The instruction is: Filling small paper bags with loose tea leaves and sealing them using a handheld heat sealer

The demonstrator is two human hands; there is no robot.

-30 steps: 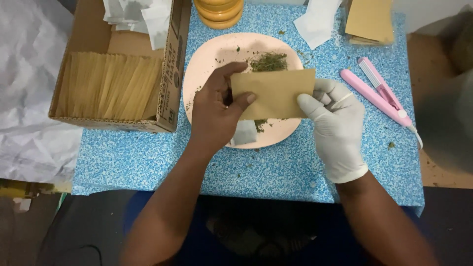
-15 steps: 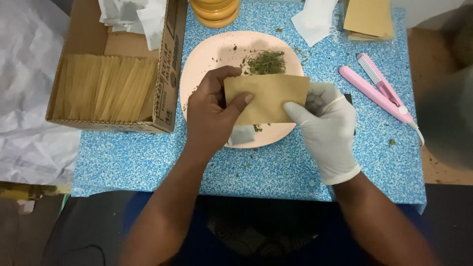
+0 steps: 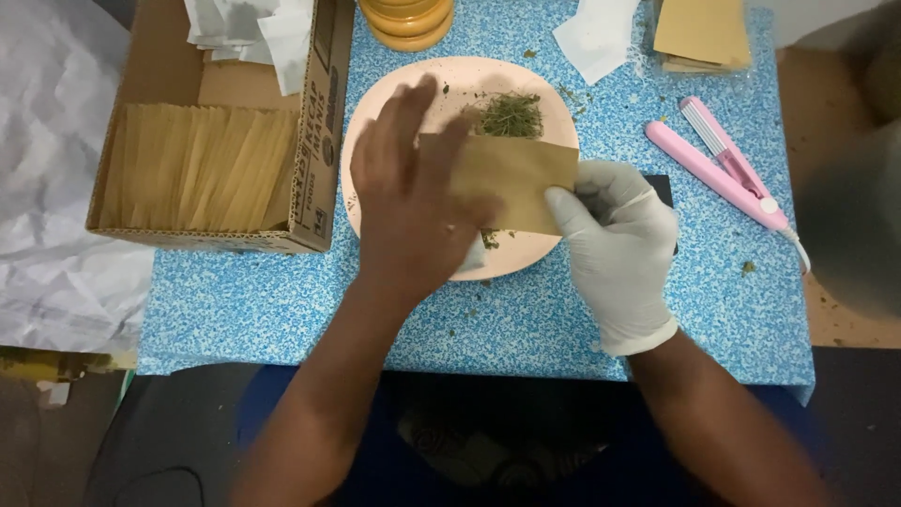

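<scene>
A brown paper envelope point(image 3: 511, 183) is held flat over the pink plate point(image 3: 375, 141), its right edge pinched by the white-gloved right hand point(image 3: 615, 239), thumb on top; the bare left hand point(image 3: 408, 192) lies spread over the envelope's left part with fingers extended and blurred, resting on the paper rather than clenched around it; just behind the envelope's top edge a small heap of dried green herb point(image 3: 511, 115) sits on the plate, with loose flecks near the plate's front rim; a bit of white paper shows under the left hand, too hidden to tell more; the plate stands on a blue speckled tabletop point(image 3: 282, 310); to its left, touching or just beside it, an open cardboard box point(image 3: 314, 141) holds a row of brown envelopes point(image 3: 197, 169) standing on edge and some white sachets point(image 3: 253, 28) at the back; behind the plate is a stacked yellow container point(image 3: 408, 19); to the right lie a white sachet point(image 3: 596, 38), a pile of brown envelopes point(image 3: 704, 33) and a pink handheld heat sealer point(image 3: 723, 169)
</scene>
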